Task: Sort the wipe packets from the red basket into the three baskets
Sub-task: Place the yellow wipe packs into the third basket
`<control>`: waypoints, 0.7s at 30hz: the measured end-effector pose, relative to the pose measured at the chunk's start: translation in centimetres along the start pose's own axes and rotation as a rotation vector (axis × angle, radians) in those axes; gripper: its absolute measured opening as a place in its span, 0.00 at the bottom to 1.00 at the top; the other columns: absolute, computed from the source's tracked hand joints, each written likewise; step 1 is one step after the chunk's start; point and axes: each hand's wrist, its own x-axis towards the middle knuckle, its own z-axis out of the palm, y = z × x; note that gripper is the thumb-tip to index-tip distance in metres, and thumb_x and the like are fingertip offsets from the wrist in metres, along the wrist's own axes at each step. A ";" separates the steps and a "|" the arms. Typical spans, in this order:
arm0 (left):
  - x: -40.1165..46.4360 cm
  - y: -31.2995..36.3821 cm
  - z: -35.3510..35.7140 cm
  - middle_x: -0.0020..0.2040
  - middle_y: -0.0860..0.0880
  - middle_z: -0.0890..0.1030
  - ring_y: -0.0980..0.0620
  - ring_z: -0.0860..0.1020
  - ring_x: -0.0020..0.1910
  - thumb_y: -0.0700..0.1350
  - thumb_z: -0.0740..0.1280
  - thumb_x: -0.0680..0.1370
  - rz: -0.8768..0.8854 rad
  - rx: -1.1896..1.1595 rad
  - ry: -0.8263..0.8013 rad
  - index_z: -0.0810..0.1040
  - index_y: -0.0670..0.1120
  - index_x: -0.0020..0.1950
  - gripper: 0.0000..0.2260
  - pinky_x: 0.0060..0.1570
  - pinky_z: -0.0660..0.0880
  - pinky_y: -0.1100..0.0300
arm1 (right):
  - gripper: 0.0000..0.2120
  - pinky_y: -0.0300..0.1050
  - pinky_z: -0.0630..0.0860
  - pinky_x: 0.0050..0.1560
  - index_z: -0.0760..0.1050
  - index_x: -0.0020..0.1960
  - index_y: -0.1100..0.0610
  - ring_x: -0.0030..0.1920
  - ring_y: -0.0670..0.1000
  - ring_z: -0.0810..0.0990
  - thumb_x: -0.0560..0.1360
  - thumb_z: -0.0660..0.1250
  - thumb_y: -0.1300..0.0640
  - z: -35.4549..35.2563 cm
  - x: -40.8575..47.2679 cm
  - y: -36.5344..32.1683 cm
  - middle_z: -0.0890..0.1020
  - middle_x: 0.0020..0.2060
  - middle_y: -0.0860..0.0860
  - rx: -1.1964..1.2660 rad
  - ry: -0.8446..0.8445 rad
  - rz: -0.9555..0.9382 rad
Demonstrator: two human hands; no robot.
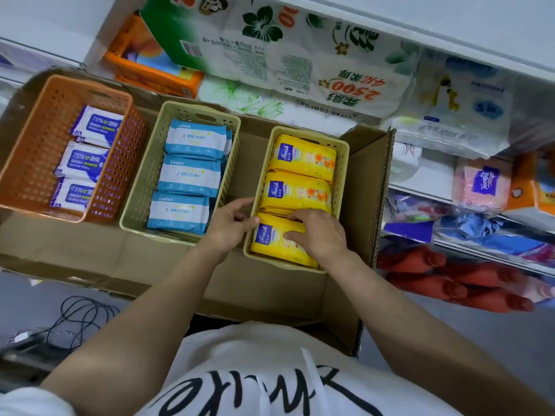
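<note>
Three baskets stand in a row on flattened cardboard (228,283). The orange basket (36,151) on the left holds purple-and-white wipe packets (87,160). The middle cream basket (144,181) holds blue-and-white packets (189,175). The right cream basket (342,163) holds yellow packets (297,190) in three stacks. My left hand (228,226) grips the near left edge of the nearest yellow packet (270,238). My right hand (318,232) lies on top of that same packet, fingers curled over it. No red basket is in view.
Shelves behind and to the right carry large tissue and toilet-paper packs (300,61), an orange box (144,64), pink tissue packs (483,181) and red bottles (444,283). A raised cardboard flap (372,187) stands right of the yellow basket. Black cables (81,319) lie on the floor at left.
</note>
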 end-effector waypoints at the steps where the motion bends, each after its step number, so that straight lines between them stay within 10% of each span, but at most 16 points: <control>1: 0.0 0.1 0.0 0.48 0.43 0.79 0.48 0.81 0.51 0.41 0.70 0.78 0.001 0.002 -0.001 0.74 0.55 0.69 0.21 0.48 0.79 0.55 | 0.22 0.52 0.75 0.61 0.74 0.67 0.45 0.65 0.53 0.75 0.75 0.70 0.43 0.2 -0.1 0.1 0.78 0.64 0.48 0.019 0.002 0.001; 11: -0.5 0.7 0.9 0.51 0.49 0.78 0.48 0.79 0.55 0.42 0.69 0.79 -0.004 0.076 0.054 0.72 0.55 0.71 0.21 0.55 0.79 0.49 | 0.22 0.52 0.75 0.61 0.72 0.69 0.48 0.65 0.54 0.74 0.77 0.67 0.42 -0.1 -0.3 0.1 0.77 0.65 0.50 -0.051 -0.048 0.010; 16: -0.9 2.5 -1.3 0.68 0.47 0.75 0.45 0.75 0.65 0.46 0.70 0.78 0.017 0.196 0.003 0.69 0.51 0.73 0.24 0.64 0.75 0.45 | 0.25 0.51 0.75 0.63 0.70 0.72 0.48 0.66 0.55 0.74 0.77 0.67 0.44 -4.0 0.1 -1.5 0.73 0.69 0.51 -0.112 -0.269 0.081; 21: -3.6 5.2 -8.9 0.62 0.50 0.78 0.49 0.77 0.60 0.51 0.68 0.79 0.187 0.288 0.037 0.73 0.49 0.69 0.20 0.59 0.74 0.54 | 0.22 0.51 0.76 0.60 0.74 0.69 0.50 0.61 0.53 0.77 0.77 0.68 0.44 -9.4 -0.9 -7.4 0.79 0.62 0.52 -0.114 -0.002 0.065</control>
